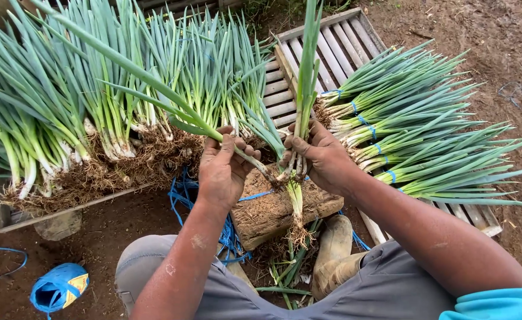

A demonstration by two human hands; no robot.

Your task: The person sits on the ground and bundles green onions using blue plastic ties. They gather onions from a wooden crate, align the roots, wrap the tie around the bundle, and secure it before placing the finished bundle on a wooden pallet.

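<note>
My left hand (222, 169) grips a spring onion stalk (154, 83) near its white base, the long green leaves slanting up to the left. My right hand (317, 155) is closed around a small clump of spring onions (306, 71) with leaves standing upright and roots (299, 234) hanging below. Both hands meet above a muddy wooden block (273, 210) with blue twine (255, 195) across it.
A big heap of loose spring onions with earthy roots (77, 112) lies on a wooden board at left. Bundles tied with blue twine (415, 136) rest on a slatted wooden rack (338, 47) at right. A blue twine roll (59, 287) sits on the muddy ground. My boot (332, 252) is below the block.
</note>
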